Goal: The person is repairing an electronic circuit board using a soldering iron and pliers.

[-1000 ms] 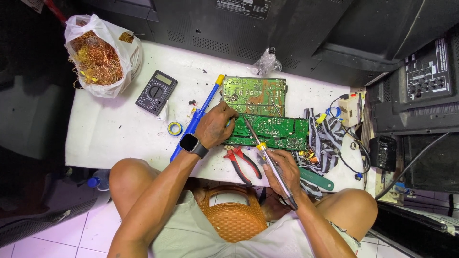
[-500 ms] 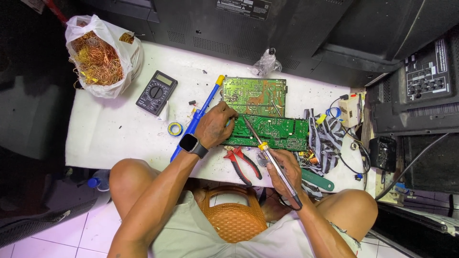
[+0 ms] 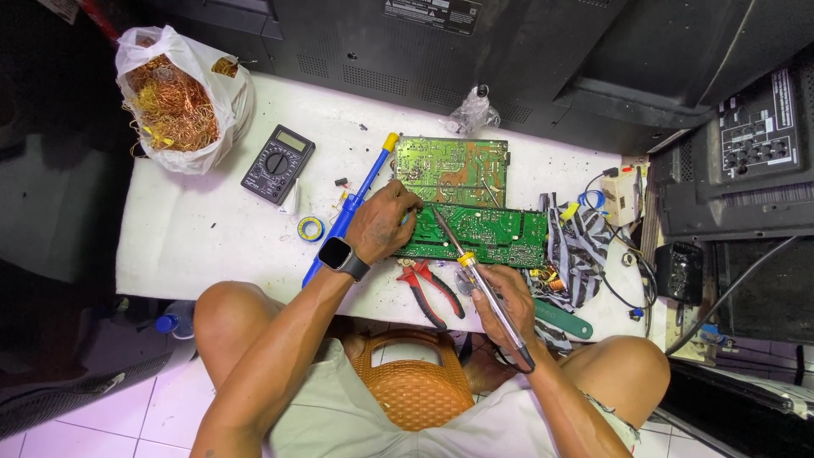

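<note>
My left hand (image 3: 386, 225), with a smartwatch on its wrist, grips the left end of the near green circuit board (image 3: 487, 235) on the white table (image 3: 203, 229). My right hand (image 3: 506, 298) holds a soldering iron (image 3: 475, 271) like a pen. The iron slants up and left, and its tip touches the board near its middle. A second green circuit board (image 3: 449, 163) lies just behind the first. A blue desoldering pump (image 3: 360, 193) lies diagonally under my left hand.
Red-handled pliers (image 3: 430, 290) lie at the table's front edge. A black multimeter (image 3: 277, 163), a yellow tape roll (image 3: 310, 228) and a bag of copper wire (image 3: 174, 102) are to the left. A striped cloth (image 3: 578, 248), cables and a green-handled tool (image 3: 566, 321) are to the right. An orange stool (image 3: 414, 383) is between my knees.
</note>
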